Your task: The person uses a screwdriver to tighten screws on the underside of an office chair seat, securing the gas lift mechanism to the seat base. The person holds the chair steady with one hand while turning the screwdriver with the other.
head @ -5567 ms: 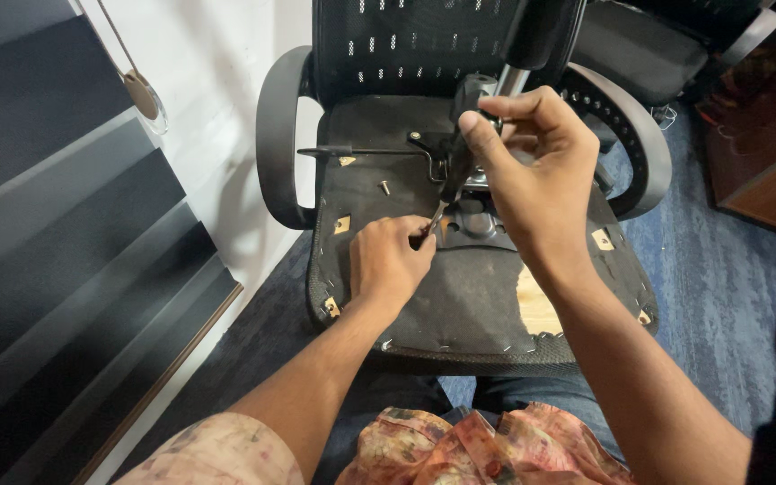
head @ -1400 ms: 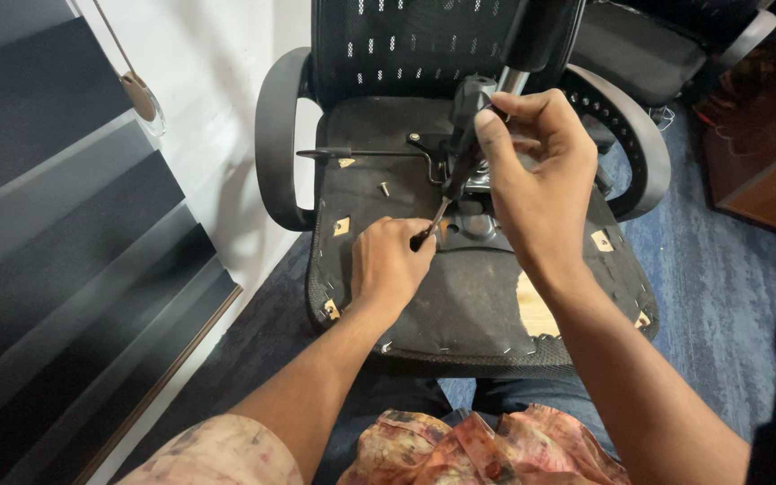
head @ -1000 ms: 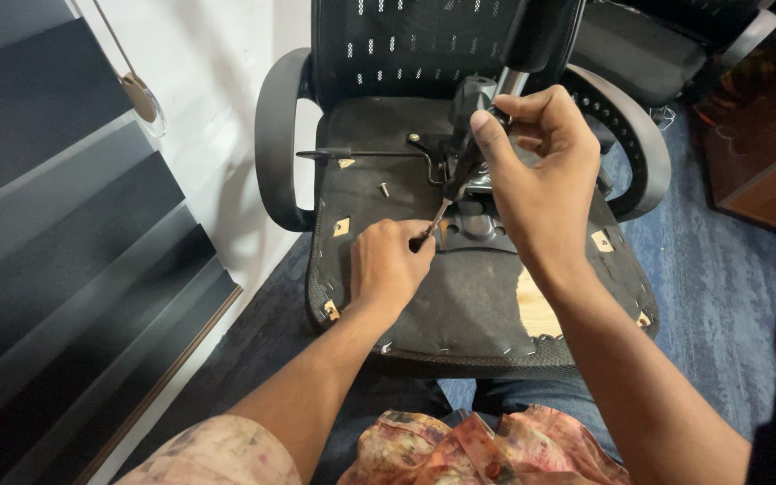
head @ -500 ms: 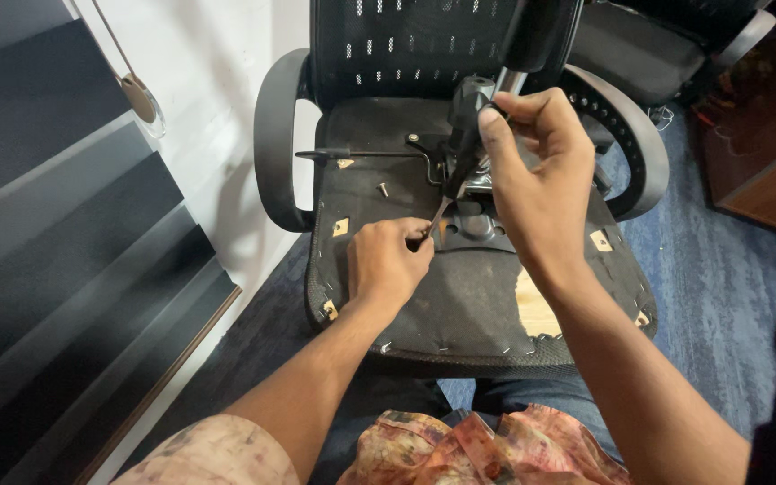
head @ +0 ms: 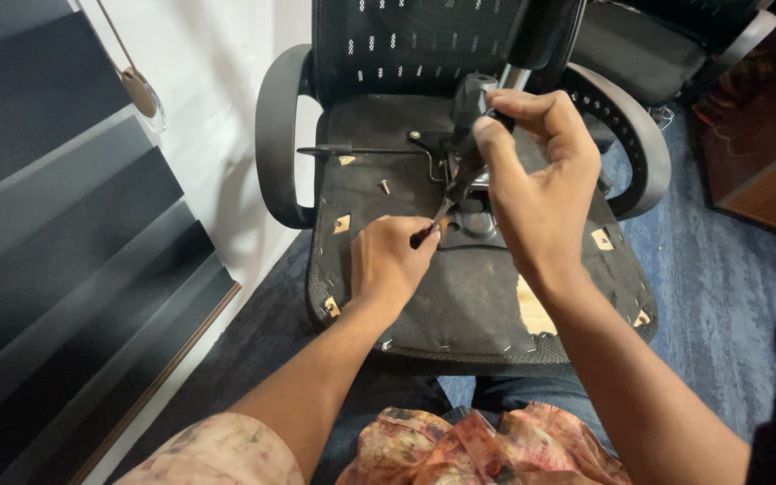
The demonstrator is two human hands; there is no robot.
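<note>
An office chair lies overturned with the black underside of its seat facing me. My right hand grips the dark handle of a screwdriver, which slants down toward the metal mechanism plate at the seat's middle. My left hand rests on the seat and pinches the screwdriver's tip against a screw by the plate. A loose screw lies on the seat farther up. A thin black lever runs left from the mechanism.
Curved black armrests flank the seat, and the gas cylinder rises behind my right hand. A white wall and dark blinds stand at left. Blue carpet and wooden furniture are at right.
Both hands stay in place; my right hand has shifted its grip slightly on the screwdriver handle, as if twisting it.
</note>
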